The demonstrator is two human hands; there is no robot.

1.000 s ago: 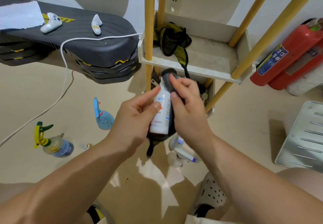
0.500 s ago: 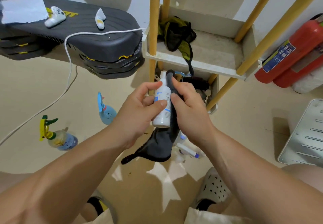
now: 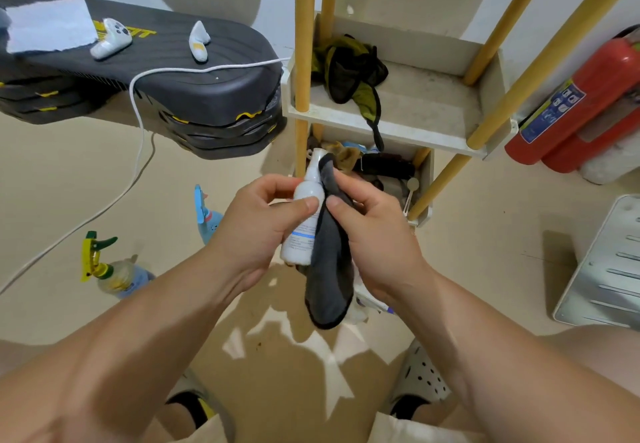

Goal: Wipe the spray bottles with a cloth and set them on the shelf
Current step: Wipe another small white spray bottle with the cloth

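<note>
My left hand [image 3: 256, 224] grips a small white spray bottle [image 3: 303, 221] upright in front of the shelf [image 3: 408, 110]. My right hand [image 3: 374, 235] pinches a dark grey cloth [image 3: 329, 269] against the bottle's right side; the cloth hangs below my hands. On the floor to the left lie a blue spray bottle [image 3: 206, 216] and a clear bottle with a yellow-green trigger [image 3: 107, 269]. More bottles lie under my hands, mostly hidden by the cloth.
A dark olive rag [image 3: 349, 75] lies on the shelf's upper tray; the lower tray [image 3: 424, 197] holds clutter. A black padded bench [image 3: 145, 75] with controllers and a white cable stands at left. Red fire extinguishers [image 3: 581, 107] and a metal panel [image 3: 602, 262] are at right.
The cloth has slid down off the bottle's cap to its right side, and the nozzle now shows. Both hands and the bottle stay in front of the shelf.
</note>
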